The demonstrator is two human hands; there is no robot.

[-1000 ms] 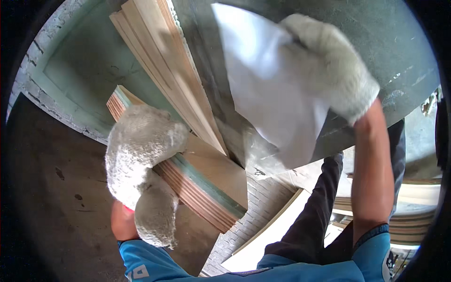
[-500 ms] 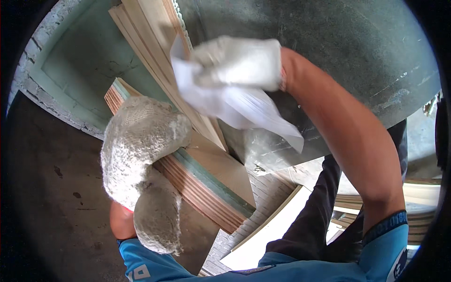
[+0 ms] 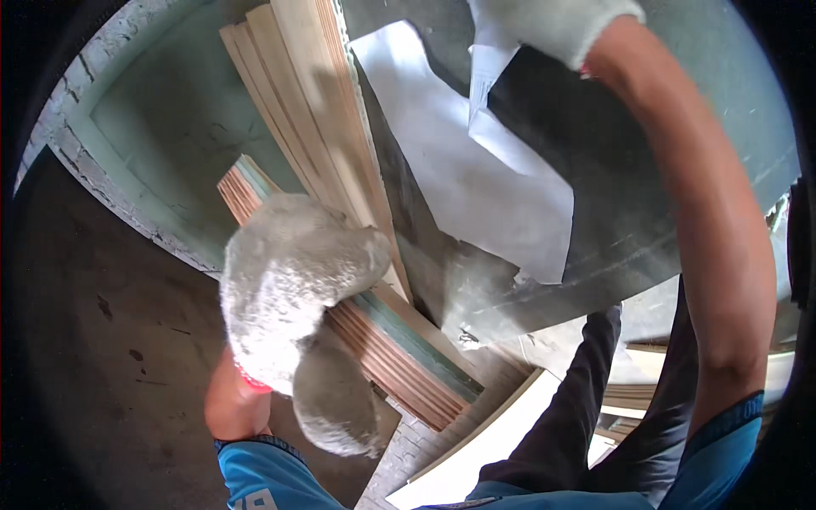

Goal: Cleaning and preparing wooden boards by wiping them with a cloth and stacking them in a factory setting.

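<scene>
My left hand (image 3: pixel 285 285), in a thick, dusty, whitish glove, is closed around a bundle of long thin wooden strips (image 3: pixel 399 365) with ribbed brown edges and a green top face. A rounded grey lobe of the glove, seemingly its thumb, hangs on the near side of the bundle. At the upper edge is my right hand (image 3: pixel 552 25) in a white glove, its fingers partly cut off by the picture. From these fingers runs a folded corner of a large white paper sheet (image 3: pixel 501 187), spread over the dark grey surface.
Pale wooden boards (image 3: pixel 319 119) lie stacked beyond my left hand. The dark grey surface (image 3: pixel 629 161) stretches right, with a chipped, pale-rimmed greenish panel (image 3: pixel 187 127) at far left. A brown board (image 3: pixel 127 340) lies near left. Below are a white panel (image 3: pixel 501 433) and my legs.
My right hand has moved up and right, away from the boards. The crumpled paper has opened out over the dark surface. My left hand and the bundle appear slightly farther right.
</scene>
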